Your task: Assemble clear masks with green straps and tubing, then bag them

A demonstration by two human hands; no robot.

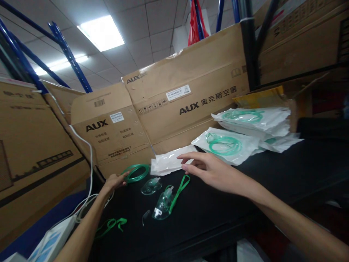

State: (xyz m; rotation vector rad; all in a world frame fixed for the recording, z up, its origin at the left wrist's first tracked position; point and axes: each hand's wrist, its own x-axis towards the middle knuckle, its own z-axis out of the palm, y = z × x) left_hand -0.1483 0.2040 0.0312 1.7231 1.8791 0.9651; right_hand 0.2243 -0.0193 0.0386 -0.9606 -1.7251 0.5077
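A coil of green oxygen tubing (140, 179) lies at the left of the black table, its left edge between the fingers of my left hand (116, 182). My right hand (209, 169) hovers over the table with curved fingers apart and nothing in them. Just behind its fingertips is a flat white packet (170, 160). Below it, a clear oxygen mask (163, 205) with a green elastic strap (178, 194) rests on the table. Another small clear mask piece (150, 186) lies between that mask and the coil. A thin clear curved piece (145, 217) sits to the left of the strapped mask.
White pouches (231, 145) with green tubing are stacked at the right. Cardboard boxes (163, 98) wall off the back. A loose green strap (111, 225) lies front left, near a white cable (91, 163) and a white-and-blue box (51, 240). Blue rack posts (69, 54) stand behind.
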